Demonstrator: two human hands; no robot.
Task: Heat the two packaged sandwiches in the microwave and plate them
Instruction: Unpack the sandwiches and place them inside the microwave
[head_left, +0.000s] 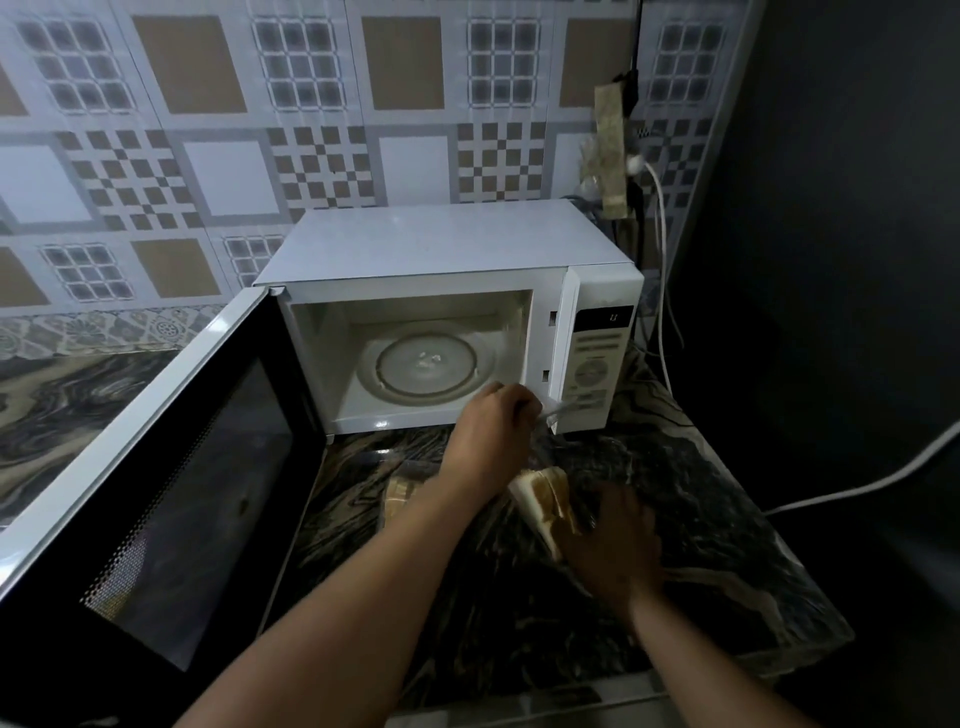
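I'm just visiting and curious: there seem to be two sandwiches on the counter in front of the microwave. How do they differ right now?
The right sandwich is being handled: the right hand holds it tilted, and the left hand pulls its clear wrapper upward. The left sandwich lies flat on the counter, untouched and partly hidden behind the left forearm. The right one shows its layered cut edge clearly; the left one looks dim. Both sit outside the open microwave.

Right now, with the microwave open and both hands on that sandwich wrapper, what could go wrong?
1. The left hand tugs clear wrap while the right hand pins the sandwich; a hard pull might spill it.
2. The open microwave door juts out beside the left forearm; an elbow may knock it.
3. The second sandwich lies half hidden under that arm.
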